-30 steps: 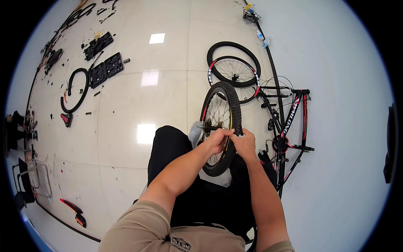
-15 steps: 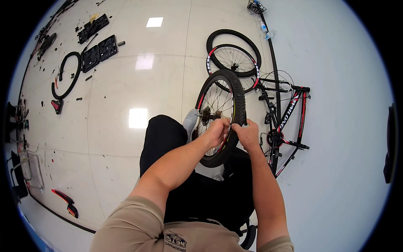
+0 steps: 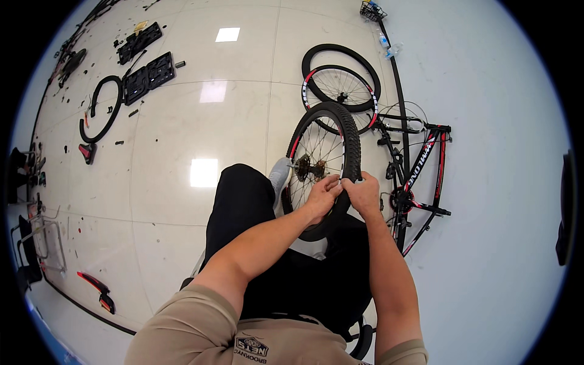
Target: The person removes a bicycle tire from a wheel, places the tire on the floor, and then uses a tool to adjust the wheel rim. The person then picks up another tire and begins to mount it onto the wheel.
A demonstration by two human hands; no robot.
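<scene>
A bicycle wheel with a knobby black tyre (image 3: 350,139) stands upright between my legs, its cassette (image 3: 302,166) and spokes facing left. On the tyre's right side my right hand (image 3: 363,194) grips it, thumb pressed over the tread. My left hand (image 3: 322,198) is at the inner rim on the spoke side, its thumb and fingers drawn together near the right hand's thumb. Whatever those left fingertips pinch is too small to make out. A grey shoe (image 3: 280,174) is beside the wheel.
Beyond the wheel lie another spoked wheel (image 3: 305,91) and a loose tyre (image 3: 333,47). To the right, a black and red bicycle frame (image 3: 420,164) leans along the wall. Farther left are an opened tool case (image 3: 148,77), a curved black tyre piece (image 3: 115,115) and a saddle (image 3: 87,153).
My left hand has shifted slightly right along the rim, its fingers extending more toward the tyre. The right hand keeps its grip; the view has moved a little.
</scene>
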